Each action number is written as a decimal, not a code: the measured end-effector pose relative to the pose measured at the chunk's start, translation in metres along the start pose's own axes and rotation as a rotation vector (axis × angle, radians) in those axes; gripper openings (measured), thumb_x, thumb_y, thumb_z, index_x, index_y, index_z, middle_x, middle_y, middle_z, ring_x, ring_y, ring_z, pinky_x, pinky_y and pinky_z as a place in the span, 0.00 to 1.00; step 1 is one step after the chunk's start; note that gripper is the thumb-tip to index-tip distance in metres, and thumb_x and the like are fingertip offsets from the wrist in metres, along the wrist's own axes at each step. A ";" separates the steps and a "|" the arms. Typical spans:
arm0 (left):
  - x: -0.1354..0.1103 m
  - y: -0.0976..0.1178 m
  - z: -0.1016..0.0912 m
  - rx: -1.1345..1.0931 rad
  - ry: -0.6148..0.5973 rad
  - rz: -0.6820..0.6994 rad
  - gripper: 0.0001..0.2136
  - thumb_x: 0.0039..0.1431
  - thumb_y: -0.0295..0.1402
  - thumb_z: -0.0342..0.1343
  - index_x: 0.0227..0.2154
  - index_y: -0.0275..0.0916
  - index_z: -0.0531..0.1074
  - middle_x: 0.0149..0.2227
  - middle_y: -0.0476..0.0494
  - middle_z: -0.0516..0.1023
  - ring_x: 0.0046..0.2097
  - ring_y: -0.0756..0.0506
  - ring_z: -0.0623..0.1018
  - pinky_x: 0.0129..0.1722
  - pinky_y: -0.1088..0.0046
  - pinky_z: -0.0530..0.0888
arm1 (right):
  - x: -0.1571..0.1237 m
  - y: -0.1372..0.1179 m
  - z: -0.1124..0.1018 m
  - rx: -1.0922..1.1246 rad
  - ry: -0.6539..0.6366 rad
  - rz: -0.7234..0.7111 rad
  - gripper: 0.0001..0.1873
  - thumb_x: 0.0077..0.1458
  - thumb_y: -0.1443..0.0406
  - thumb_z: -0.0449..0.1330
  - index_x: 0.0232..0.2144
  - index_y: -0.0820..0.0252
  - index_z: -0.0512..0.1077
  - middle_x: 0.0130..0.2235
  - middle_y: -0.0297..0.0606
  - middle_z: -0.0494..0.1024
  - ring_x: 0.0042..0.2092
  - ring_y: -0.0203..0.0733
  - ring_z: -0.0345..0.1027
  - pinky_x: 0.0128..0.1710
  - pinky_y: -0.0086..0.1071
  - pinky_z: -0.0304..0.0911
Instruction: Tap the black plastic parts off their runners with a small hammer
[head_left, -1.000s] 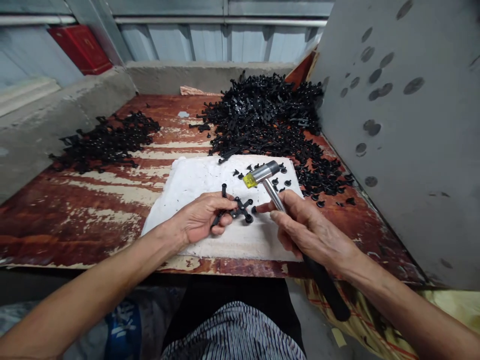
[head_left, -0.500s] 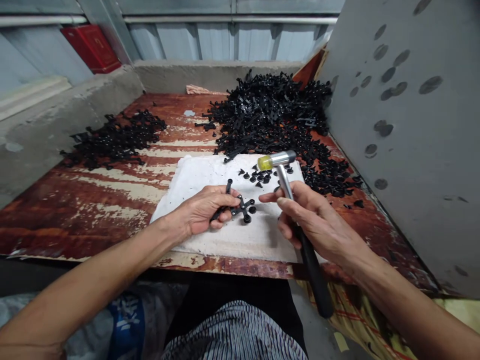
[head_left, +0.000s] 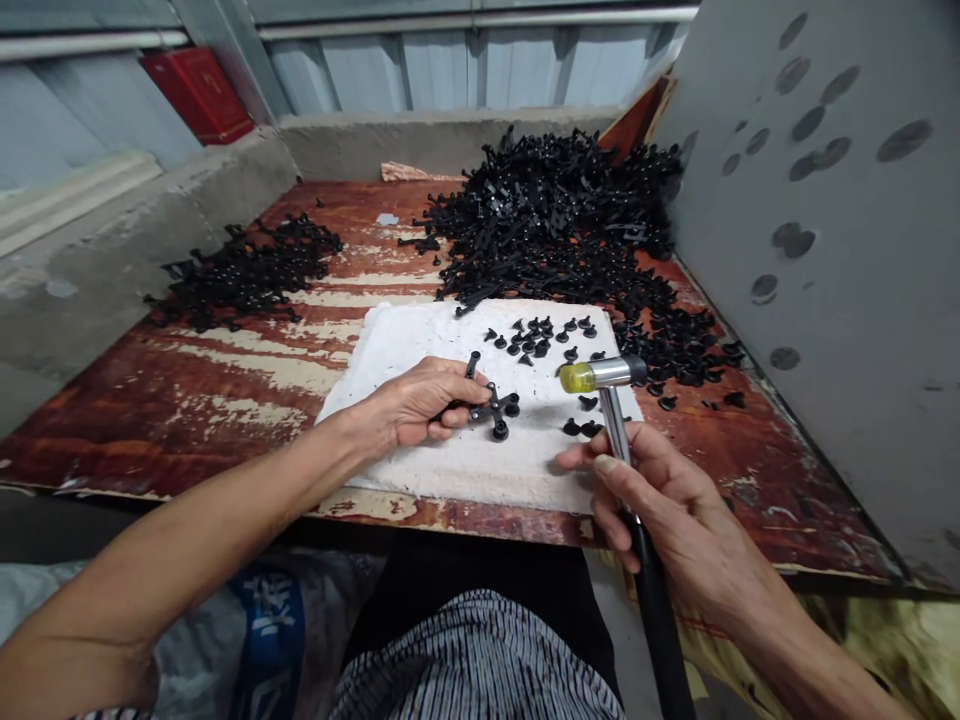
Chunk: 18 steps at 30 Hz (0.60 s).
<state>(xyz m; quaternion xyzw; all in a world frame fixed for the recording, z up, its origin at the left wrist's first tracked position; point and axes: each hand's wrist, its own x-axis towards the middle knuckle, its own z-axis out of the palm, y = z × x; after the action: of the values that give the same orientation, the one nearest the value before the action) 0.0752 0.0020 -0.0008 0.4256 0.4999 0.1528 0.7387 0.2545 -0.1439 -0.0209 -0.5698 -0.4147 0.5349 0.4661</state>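
My left hand point(head_left: 414, 405) presses a black cross-shaped plastic part point(head_left: 493, 407) onto a white pad point(head_left: 420, 345), fingers closed over one of its arms. My right hand point(head_left: 660, 505) grips a small hammer point(head_left: 609, 398) with a metal head, a yellow face and a black handle. The hammer head hovers to the right of the cross part, above the pad's right edge. Several small black caps point(head_left: 541, 335) lie loose on the far side of the pad.
A large heap of black plastic parts point(head_left: 555, 215) fills the back right of the worn red board point(head_left: 187, 410). A smaller heap point(head_left: 244, 268) lies at the left. Concrete ledges bound the left and back; a grey panel point(head_left: 825, 250) stands at the right.
My right hand has drawn the hammer back toward me and to the right, away from the cross part. My left hand keeps hold of the part on the pad.
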 end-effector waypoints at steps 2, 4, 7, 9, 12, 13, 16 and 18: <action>0.000 0.001 0.001 0.001 0.004 -0.006 0.07 0.50 0.18 0.54 0.24 0.35 0.67 0.16 0.55 0.63 0.11 0.60 0.57 0.09 0.85 0.48 | 0.000 0.003 0.000 0.026 0.021 -0.003 0.12 0.57 0.55 0.57 0.36 0.56 0.63 0.35 0.34 0.75 0.16 0.25 0.52 0.10 0.23 0.55; 0.001 0.001 0.002 0.005 0.002 -0.010 0.08 0.51 0.18 0.54 0.23 0.35 0.67 0.15 0.55 0.63 0.11 0.60 0.57 0.09 0.85 0.48 | 0.001 0.005 0.000 0.039 0.033 0.007 0.13 0.57 0.55 0.58 0.37 0.56 0.63 0.39 0.36 0.75 0.16 0.24 0.53 0.10 0.23 0.56; 0.002 0.001 0.001 0.016 -0.008 -0.011 0.08 0.51 0.18 0.54 0.22 0.35 0.66 0.15 0.55 0.62 0.11 0.60 0.57 0.09 0.85 0.48 | 0.002 0.007 0.000 0.049 0.032 0.022 0.14 0.56 0.54 0.58 0.37 0.57 0.63 0.41 0.37 0.75 0.16 0.23 0.53 0.10 0.22 0.55; 0.002 0.001 0.000 0.021 -0.015 -0.006 0.08 0.51 0.18 0.54 0.22 0.35 0.66 0.15 0.55 0.62 0.12 0.60 0.57 0.09 0.85 0.49 | 0.002 0.008 0.000 0.049 0.023 0.033 0.14 0.56 0.54 0.58 0.37 0.57 0.63 0.42 0.38 0.75 0.16 0.23 0.53 0.10 0.22 0.54; 0.002 0.000 0.000 0.029 -0.013 -0.001 0.08 0.50 0.18 0.54 0.22 0.35 0.66 0.14 0.55 0.63 0.12 0.60 0.57 0.10 0.85 0.48 | 0.001 0.009 0.000 0.044 0.020 0.029 0.13 0.57 0.54 0.57 0.37 0.57 0.63 0.41 0.37 0.75 0.17 0.24 0.54 0.10 0.22 0.54; 0.002 0.000 0.001 0.033 -0.008 -0.001 0.08 0.50 0.18 0.54 0.22 0.35 0.66 0.14 0.55 0.62 0.12 0.60 0.57 0.10 0.85 0.48 | 0.000 0.009 -0.001 0.038 0.017 0.027 0.13 0.57 0.54 0.57 0.37 0.57 0.63 0.40 0.37 0.74 0.17 0.24 0.54 0.10 0.22 0.54; 0.002 0.000 0.002 0.054 0.008 0.002 0.08 0.50 0.18 0.54 0.23 0.36 0.66 0.14 0.55 0.60 0.12 0.60 0.57 0.10 0.85 0.47 | -0.001 0.007 -0.002 -0.048 0.003 0.021 0.14 0.59 0.53 0.54 0.37 0.57 0.64 0.38 0.38 0.74 0.18 0.26 0.55 0.11 0.23 0.54; 0.003 0.002 0.003 0.081 0.015 0.002 0.08 0.51 0.18 0.54 0.23 0.36 0.66 0.14 0.56 0.60 0.12 0.59 0.56 0.10 0.84 0.47 | -0.002 0.005 -0.003 -0.187 0.006 -0.043 0.14 0.61 0.54 0.51 0.37 0.58 0.66 0.34 0.37 0.74 0.18 0.27 0.56 0.13 0.23 0.56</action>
<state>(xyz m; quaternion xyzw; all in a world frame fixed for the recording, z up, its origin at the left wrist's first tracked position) 0.0792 0.0037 -0.0008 0.4544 0.5106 0.1365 0.7171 0.2571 -0.1467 -0.0251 -0.6034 -0.4735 0.4822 0.4234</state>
